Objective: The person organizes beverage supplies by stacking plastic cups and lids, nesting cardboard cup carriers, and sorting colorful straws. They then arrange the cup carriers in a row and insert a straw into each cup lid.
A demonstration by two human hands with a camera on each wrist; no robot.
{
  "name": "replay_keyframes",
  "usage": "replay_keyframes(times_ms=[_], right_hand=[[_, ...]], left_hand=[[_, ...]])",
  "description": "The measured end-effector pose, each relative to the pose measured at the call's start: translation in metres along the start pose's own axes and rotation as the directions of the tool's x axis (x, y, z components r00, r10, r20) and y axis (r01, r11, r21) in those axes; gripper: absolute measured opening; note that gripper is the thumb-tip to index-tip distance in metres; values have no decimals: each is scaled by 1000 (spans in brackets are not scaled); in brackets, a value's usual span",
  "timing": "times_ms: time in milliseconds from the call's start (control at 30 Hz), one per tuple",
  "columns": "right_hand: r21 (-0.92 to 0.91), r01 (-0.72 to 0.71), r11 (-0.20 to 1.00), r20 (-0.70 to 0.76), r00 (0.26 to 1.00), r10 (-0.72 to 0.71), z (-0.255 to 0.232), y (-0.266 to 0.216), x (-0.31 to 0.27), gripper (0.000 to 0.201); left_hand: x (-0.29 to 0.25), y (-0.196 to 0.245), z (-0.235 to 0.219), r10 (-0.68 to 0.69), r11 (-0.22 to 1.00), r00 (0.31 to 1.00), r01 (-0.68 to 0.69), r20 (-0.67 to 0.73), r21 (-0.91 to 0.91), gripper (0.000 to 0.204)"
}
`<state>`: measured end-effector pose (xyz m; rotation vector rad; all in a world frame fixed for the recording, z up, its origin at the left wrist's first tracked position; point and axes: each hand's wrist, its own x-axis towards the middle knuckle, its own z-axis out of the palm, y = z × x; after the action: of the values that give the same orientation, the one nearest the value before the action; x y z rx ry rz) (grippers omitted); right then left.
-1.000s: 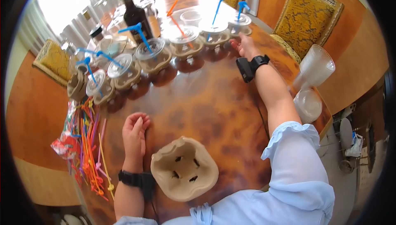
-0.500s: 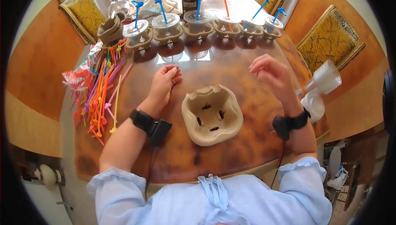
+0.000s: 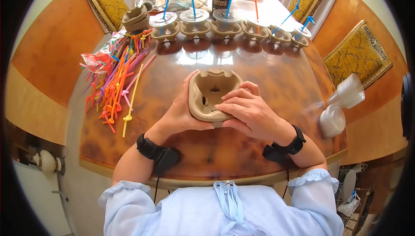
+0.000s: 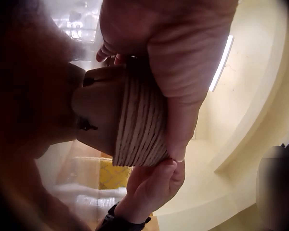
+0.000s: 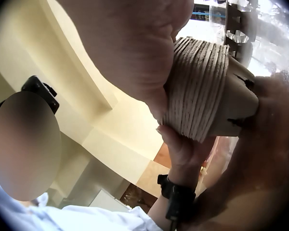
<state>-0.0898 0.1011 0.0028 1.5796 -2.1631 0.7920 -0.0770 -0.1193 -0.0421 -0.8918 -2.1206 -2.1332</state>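
A stack of nested cardboard cup holders (image 3: 201, 111) stands upright between the two hands over the near middle of the table. My left hand (image 3: 178, 111) grips its left side, with the thumb along the near side. My right hand (image 3: 250, 109) holds the near right rim, its fingers reaching over the edge into the top holder and its thumb outside. In the left wrist view the many layered rims of the stack (image 4: 140, 126) show beside the left thumb. The right wrist view shows the same stack (image 5: 196, 89) with slots in its tapered base.
Lidded plastic cups (image 3: 195, 16) with knotted straws stand in cardboard holders in a row at the back. Loose colourful straws (image 3: 116, 93) and a red wrapper (image 3: 97, 63) lie left. More holders (image 3: 135, 19) sit back left. Clear cups (image 3: 349, 92) and lids (image 3: 332, 121) lie right.
The right hand has come back from the rightmost cup in the row to the stack of holders. Both hands now hold the stack, which earlier stood untouched on the table.
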Motion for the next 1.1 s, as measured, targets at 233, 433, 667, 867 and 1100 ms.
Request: replay_keyframes(times_ms=[233, 433, 667, 867, 1100], right_hand=[[-15, -11, 1000, 73, 997, 12, 5, 1, 19, 24], [64, -83, 995, -41, 995, 86, -6, 1, 17, 19], [-233, -18, 972, -92, 996, -3, -48, -3, 14, 14], [-612, -503, 610, -430, 859, 278, -93, 72, -49, 12], [-742, -645, 184, -473, 698, 538, -85, 186, -124, 10]], left_hand=[[-1, 4, -6, 73, 988, 990, -55, -123, 144, 111], [0, 2, -2, 43, 999, 987, -42, -155, 6, 110], [0, 7, -1, 17, 996, 985, -2, -169, 86, 112], [-7, 7, -3, -85, 996, 976, 83, -201, -20, 117], [-7, 7, -2, -76, 997, 979, 69, -188, -42, 117]])
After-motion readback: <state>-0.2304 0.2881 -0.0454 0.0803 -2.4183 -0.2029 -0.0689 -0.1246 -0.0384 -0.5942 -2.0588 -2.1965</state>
